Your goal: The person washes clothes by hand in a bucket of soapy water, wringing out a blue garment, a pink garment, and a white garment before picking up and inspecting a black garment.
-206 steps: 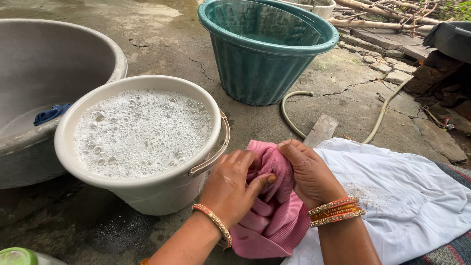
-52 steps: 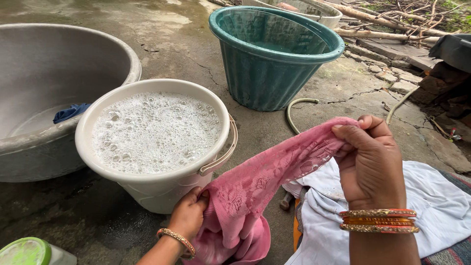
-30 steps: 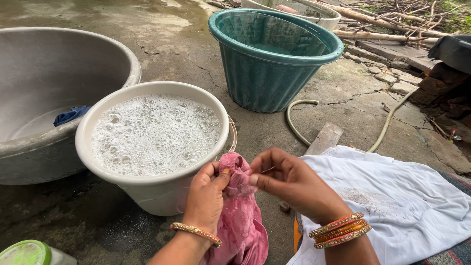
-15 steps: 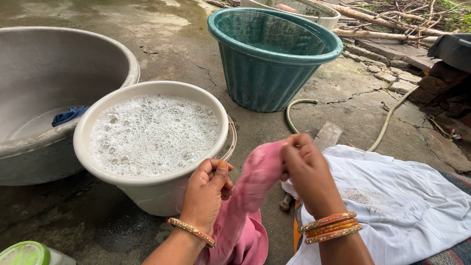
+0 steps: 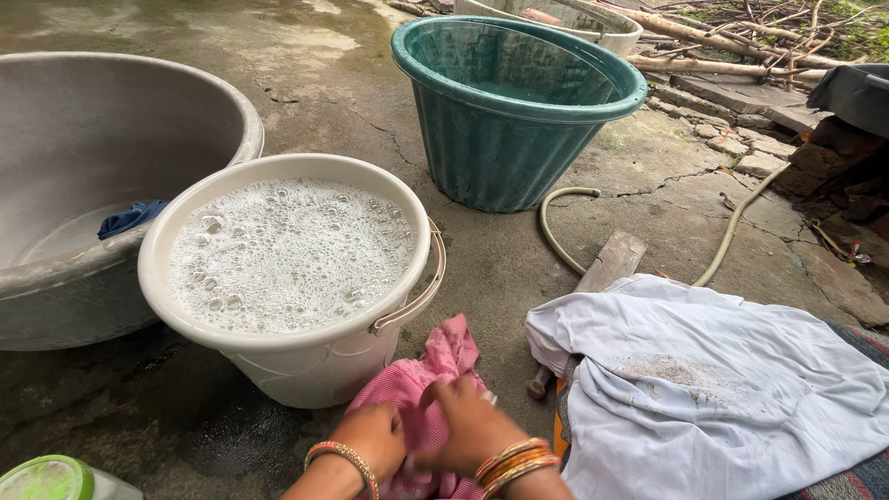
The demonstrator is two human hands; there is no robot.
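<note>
Grey basin point(image 5: 56, 139) sits at nine o'clock, green tub point(image 5: 505, 139) at one, sudsy bucket point(image 5: 278, 356) centre. At six, left hand point(image 5: 370, 440) and right hand point(image 5: 472, 426) both close on the pink cloth point(image 5: 435, 370).

Head view, occlusion and cut-off notes.
- Left hand point(image 5: 370, 440) and right hand point(image 5: 472, 428): forearms cut by the bottom edge; fingers mostly buried in the pink cloth point(image 5: 428, 389), so the grip itself is not readable. Lower part of the cloth is out of frame.
- Grey tub point(image 5: 83, 268): cut by the left edge; blue rag point(image 5: 130, 218) inside is partly behind the rim.
- White bucket point(image 5: 278, 370): foam hides whatever lies under it.
- Green-lidded container point(image 5: 46, 477): only the top shows, at the bottom-left corner.
- White garment point(image 5: 722, 398): runs off the right and bottom edges; covers most of an orange object point(image 5: 558, 431), kind not identifiable.
- Dark container point(image 5: 857, 93): cut by the right edge.
</note>
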